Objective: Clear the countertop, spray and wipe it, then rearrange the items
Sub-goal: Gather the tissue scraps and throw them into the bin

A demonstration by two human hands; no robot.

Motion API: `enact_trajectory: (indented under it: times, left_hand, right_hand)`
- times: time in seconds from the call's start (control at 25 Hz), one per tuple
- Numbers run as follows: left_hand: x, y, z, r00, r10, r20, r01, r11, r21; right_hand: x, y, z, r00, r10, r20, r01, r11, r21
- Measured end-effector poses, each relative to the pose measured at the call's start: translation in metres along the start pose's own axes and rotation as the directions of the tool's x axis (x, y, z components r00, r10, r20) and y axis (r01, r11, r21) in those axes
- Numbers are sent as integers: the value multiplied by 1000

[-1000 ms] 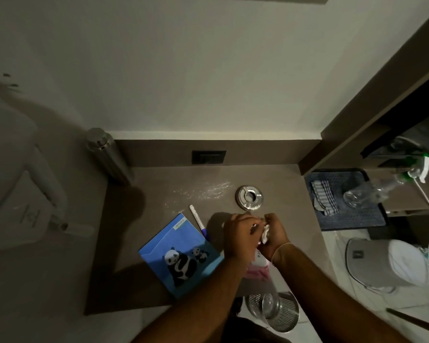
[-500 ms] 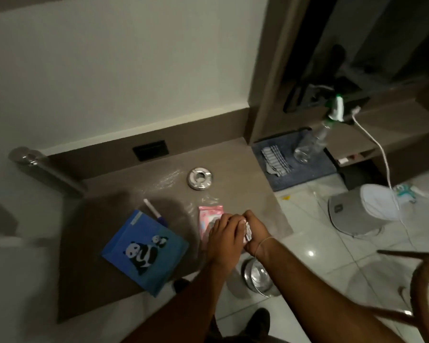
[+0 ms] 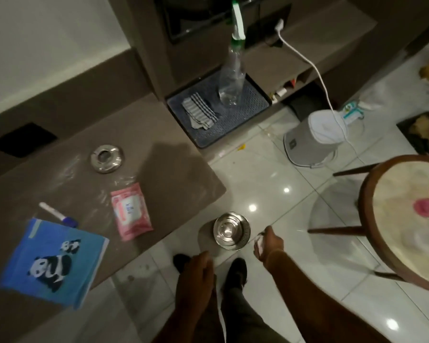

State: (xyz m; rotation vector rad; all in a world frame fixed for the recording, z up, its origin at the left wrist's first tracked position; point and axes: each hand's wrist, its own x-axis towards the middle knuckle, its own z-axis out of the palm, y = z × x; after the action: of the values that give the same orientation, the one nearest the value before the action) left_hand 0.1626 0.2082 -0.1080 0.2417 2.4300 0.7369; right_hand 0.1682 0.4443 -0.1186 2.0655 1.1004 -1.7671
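Head view: your hands have come off the counter (image 3: 159,149) and parted. A second ago they were pressed together over the wipe pack (image 3: 131,211); now your right hand (image 3: 268,246) hangs at 5 o'clock above the floor, closed on a small white wad (image 3: 259,242), just right of the steel bin (image 3: 231,230). Your left hand (image 3: 196,273) has dropped to 6 o'clock, fingers curled loosely, holding nothing I can see.

I read that as litter on its way into the bin, so clearing is only begun. The counter keeps the pack at 9 o'clock, the steel ring (image 3: 107,158) at 10, the pen (image 3: 57,217) and panda book (image 3: 51,261) at 8. The spray bottle (image 3: 232,78) and striped cloth (image 3: 200,111) wait untouched on the blue mat (image 3: 253,100) at 12.
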Motion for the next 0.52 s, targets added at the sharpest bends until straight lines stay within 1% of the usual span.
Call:
enact_trajectory:
  times: [0.08, 0.12, 0.16, 0.24, 0.32, 0.4, 0.44, 0.48, 0.52]
  left_hand:
    - [10, -27, 30, 989, -143, 29, 144, 989, -29]
    - [19, -37, 51, 982, -179, 55, 180, 983, -24]
    - [30, -45, 70, 982, -174, 68, 175, 985, -5]
    - [50, -60, 103, 991, -102, 81, 95, 992, 87]
    - [74, -77, 134, 996, -15, 92, -3, 982, 191]
    - [99, -93, 159, 990, 49, 133, -84, 959, 271]
    - [108, -101, 168, 988, 65, 143, -105, 950, 295]
    - [116, -108, 174, 988, 75, 137, -114, 946, 303]
    - [120, -114, 176, 989, 75, 126, -110, 947, 303]
  right_hand:
    - [45, 24, 5, 999, 24, 22, -21, 988, -151]
    - [71, 36, 12, 998, 55, 40, -48, 986, -158]
    - [97, 47, 21, 996, 73, 41, -64, 982, -178]
    - [147, 65, 40, 998, 66, 2, -63, 961, -268]
    - [193, 71, 63, 999, 49, -1, -47, 954, -295]
    - [234, 70, 84, 998, 44, 43, -30, 960, -280]
    - [251, 71, 93, 993, 63, 96, -38, 968, -249]
    - [264, 71, 102, 986, 93, 142, -59, 972, -226]
    - [274, 71, 109, 982, 109, 155, -68, 966, -249]
